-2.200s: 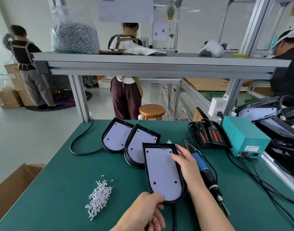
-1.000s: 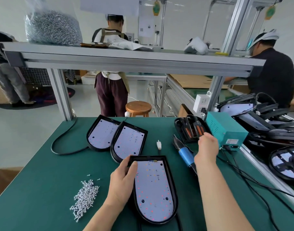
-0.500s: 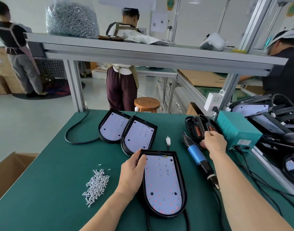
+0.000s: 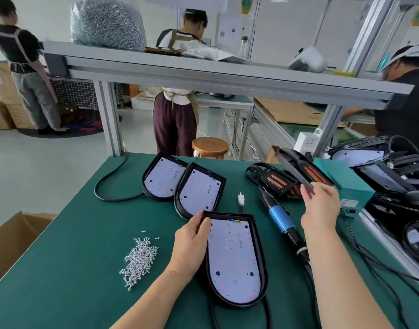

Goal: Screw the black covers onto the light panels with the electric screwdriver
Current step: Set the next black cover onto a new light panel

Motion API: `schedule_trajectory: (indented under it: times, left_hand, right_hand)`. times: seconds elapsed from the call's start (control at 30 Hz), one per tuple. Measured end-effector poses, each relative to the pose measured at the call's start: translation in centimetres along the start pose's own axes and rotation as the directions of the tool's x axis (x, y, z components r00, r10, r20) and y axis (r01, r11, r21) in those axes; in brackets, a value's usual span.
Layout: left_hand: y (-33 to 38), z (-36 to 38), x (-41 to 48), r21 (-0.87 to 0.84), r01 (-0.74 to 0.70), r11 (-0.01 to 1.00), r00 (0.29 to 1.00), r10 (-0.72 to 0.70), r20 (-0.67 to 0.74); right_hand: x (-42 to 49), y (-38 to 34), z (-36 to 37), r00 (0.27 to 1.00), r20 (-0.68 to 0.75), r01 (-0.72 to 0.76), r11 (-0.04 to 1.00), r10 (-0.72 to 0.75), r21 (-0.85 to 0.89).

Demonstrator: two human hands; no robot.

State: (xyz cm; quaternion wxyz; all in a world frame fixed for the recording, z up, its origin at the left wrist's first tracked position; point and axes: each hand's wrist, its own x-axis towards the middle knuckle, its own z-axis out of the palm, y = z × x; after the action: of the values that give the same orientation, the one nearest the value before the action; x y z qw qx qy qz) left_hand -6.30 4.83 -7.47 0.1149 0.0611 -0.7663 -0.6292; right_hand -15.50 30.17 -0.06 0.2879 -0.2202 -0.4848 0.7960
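Green counter (image 4: 68,269): left grip (image 4: 190,245) is holding the nearest light panel (image 4: 234,260) by its left rim; right grip (image 4: 320,207) is pinching a black cover (image 4: 296,165), raised above the stack (image 4: 272,180); electric screwdriver (image 4: 278,218) is lying beside the panel.

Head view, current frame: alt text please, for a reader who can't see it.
A person's right hand holds a black cover up above the green table while the left hand grips the rim of the nearest light panel. An electric screwdriver lies right of the panel; loose screws are piled left of it.
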Motion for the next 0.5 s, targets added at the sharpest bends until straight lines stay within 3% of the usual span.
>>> schedule_trajectory:
  times: [0.13,0.23,0.3,0.4,0.5]
  left_hand:
    - [0.6,-0.1,-0.2,-0.006,0.034,0.999,0.999,-0.034,-0.003]
    - [0.9,-0.1,-0.3,0.008,0.037,0.999,0.999,-0.037,-0.003]
    - [1.0,-0.1,-0.4,0.025,0.033,0.999,0.999,-0.033,-0.011]
    - [0.9,-0.1,-0.4,0.027,0.019,0.999,1.0,-0.019,-0.011]
    - [1.1,-0.2,-0.4,0.035,0.012,0.999,1.0,-0.012,-0.018]
  right_hand:
    - [-2.9,-0.5,-1.2,0.964,0.199,0.18,0.984,-0.178,0.007]
    - [-4.6,-0.3,-2.0,0.94,0.316,0.102,0.991,-0.126,0.091]
    - [-5.6,-0.3,-1.9,0.894,0.434,0.138,0.99,-0.114,-0.024]
    - [-6.8,0.1,-1.4,0.833,0.55,-0.002,0.994,0.065,-0.114]
    - [-7.6,1.1,-1.1,0.765,0.636,0.033,0.98,0.101,-0.195]
